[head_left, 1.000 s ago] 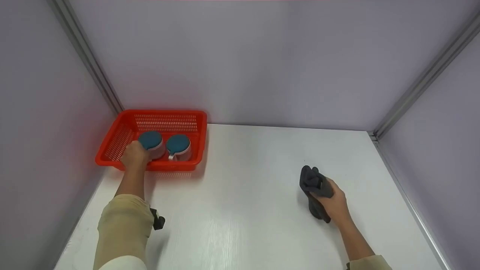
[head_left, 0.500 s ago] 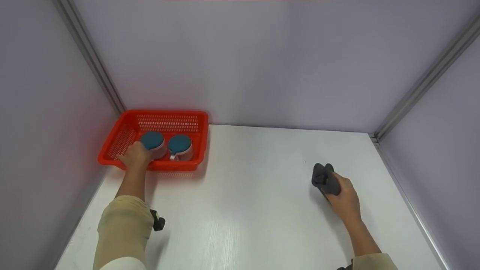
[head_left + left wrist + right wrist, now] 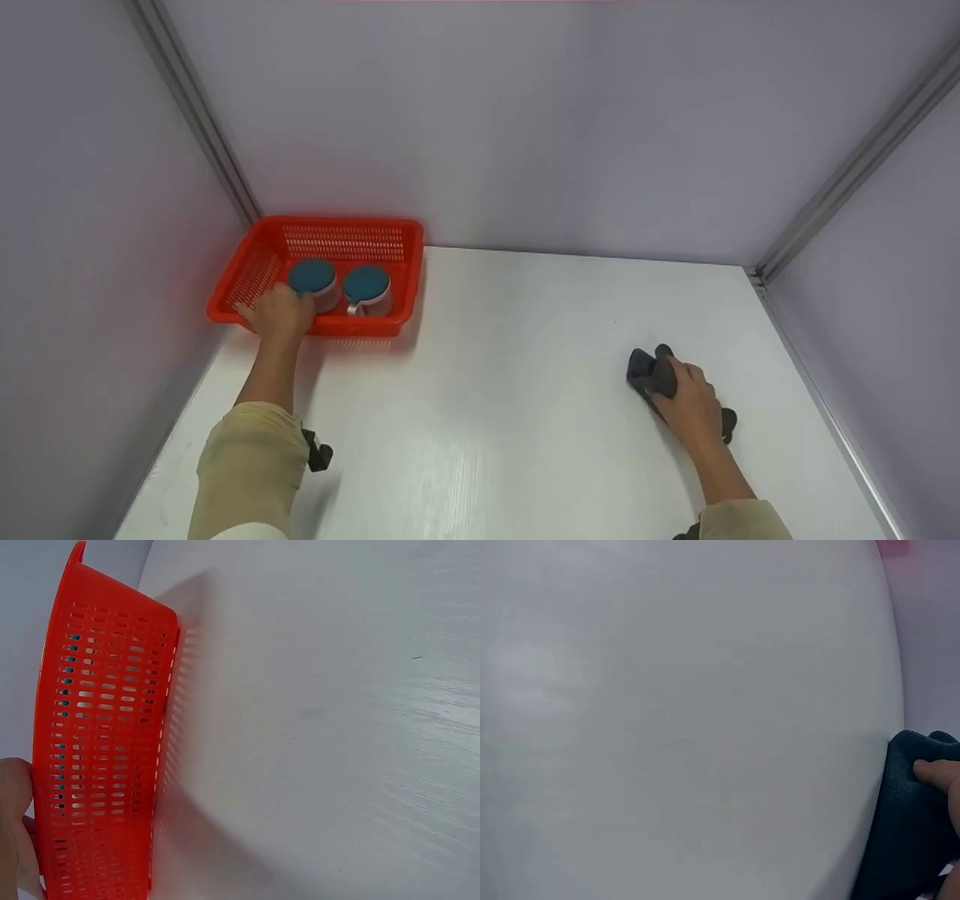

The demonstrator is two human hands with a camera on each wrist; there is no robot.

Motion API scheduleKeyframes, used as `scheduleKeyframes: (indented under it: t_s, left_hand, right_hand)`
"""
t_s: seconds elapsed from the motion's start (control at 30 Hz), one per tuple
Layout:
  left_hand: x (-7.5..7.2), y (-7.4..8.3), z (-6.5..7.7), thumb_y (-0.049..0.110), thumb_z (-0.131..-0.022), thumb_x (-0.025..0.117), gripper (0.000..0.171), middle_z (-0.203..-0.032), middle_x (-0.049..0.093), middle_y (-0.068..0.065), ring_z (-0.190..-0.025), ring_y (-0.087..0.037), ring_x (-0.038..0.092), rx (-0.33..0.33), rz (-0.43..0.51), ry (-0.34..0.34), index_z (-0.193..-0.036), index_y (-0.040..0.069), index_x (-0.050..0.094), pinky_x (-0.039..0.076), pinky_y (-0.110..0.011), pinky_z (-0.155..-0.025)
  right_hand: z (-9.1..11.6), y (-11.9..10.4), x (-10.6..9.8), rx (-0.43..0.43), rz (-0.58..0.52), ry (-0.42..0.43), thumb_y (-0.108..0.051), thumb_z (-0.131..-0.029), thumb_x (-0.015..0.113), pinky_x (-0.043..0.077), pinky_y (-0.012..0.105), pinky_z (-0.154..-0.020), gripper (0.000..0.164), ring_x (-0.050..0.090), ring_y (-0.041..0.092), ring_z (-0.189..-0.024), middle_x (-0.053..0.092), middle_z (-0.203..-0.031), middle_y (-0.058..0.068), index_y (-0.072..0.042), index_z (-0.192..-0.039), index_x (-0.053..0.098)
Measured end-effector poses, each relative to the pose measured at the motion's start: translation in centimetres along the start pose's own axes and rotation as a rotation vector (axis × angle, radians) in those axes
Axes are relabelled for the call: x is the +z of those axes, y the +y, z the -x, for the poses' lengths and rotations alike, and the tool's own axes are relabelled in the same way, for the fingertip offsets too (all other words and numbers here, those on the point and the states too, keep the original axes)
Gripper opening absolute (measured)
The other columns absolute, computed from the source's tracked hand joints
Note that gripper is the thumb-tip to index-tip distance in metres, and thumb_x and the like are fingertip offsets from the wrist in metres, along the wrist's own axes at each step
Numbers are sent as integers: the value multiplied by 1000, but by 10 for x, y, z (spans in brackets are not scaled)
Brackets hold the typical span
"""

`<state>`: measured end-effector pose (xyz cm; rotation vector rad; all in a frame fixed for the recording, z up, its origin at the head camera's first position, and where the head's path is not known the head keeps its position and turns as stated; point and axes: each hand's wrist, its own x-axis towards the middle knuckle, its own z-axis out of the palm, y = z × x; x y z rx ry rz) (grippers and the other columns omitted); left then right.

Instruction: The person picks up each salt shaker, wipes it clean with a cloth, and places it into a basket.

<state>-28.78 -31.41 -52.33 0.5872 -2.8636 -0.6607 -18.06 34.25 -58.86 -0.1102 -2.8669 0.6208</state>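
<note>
In the head view, my left hand (image 3: 279, 311) grips the near rim of a red plastic basket (image 3: 352, 328), toward its left corner. In the left wrist view, part of that hand (image 3: 13, 821) shows at the rim; the other fingers are hidden. Two white mugs with blue tops, a left mug (image 3: 325, 298) and a right mug (image 3: 373, 306), stand upright in the basket. On the table's right side my right hand (image 3: 686, 401) holds a bunched dark grey cloth (image 3: 643, 371) against the tabletop. The right wrist view shows the thumb pressing the cloth (image 3: 911, 821).
The white table (image 3: 487, 390) has grey-white walls behind it and on both sides. The basket stands in the back left corner, near the left wall (image 3: 112, 300). A tiny dark speck (image 3: 615, 322) lies on the tabletop beyond the cloth.
My right hand has moved slightly right with the cloth, rising and then coming down to the tabletop. The left hand stays at the basket rim. The whole view has shifted a little.
</note>
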Motion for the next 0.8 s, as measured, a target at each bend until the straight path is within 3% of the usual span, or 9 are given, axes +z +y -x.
scheduleKeyframes:
  t_s: [0.17, 0.3, 0.47, 0.63, 0.8]
  left_hand:
    - [3, -3, 4, 28, -95, 58, 40, -113, 56, -30, -124, -51, 41, 58, 12, 84, -110, -9, 53, 4, -75, -110]
    - [8, -4, 9, 29, -97, 57, 47, -126, 51, -30, -134, -49, 33, 100, 39, 135, -124, -9, 48, 4, -73, -111]
    - [15, 1, 17, 32, -100, 54, 52, -142, 43, -25, -146, -46, 16, 122, 124, 143, -138, -2, 43, -4, -72, -112]
    - [15, 17, 30, 39, -101, 48, 64, -157, 28, -23, -150, -42, 6, 168, 176, 128, -150, 1, 32, -7, -69, -114]
    - [14, 40, 51, 48, -100, 47, 74, -162, 17, -22, -151, -39, 3, 254, 188, 99, -154, 3, 24, -8, -67, -114]
  right_hand:
    - [-4, 7, 11, -6, 16, -46, -36, -88, 71, 35, 69, -98, 73, 43, 55, -125, 47, -137, 32, 1, -144, 42]
    - [-6, 13, 17, -25, 28, -68, -43, -91, 67, 33, 66, -103, 75, 42, 51, -128, 47, -138, 31, 3, -144, 40]
    - [-7, 16, 20, -18, 9, -63, -46, -91, 65, 31, 64, -106, 78, 40, 50, -131, 46, -140, 31, 4, -145, 38]
    - [-7, 15, 18, 12, -40, -38, -56, -89, 64, 28, 66, -105, 88, 40, 50, -131, 46, -141, 31, 3, -148, 34]
    - [-6, 5, 7, 72, -57, -39, -70, -84, 60, 9, 80, -103, 102, 22, 53, -140, 32, -151, 31, -4, -154, 24]
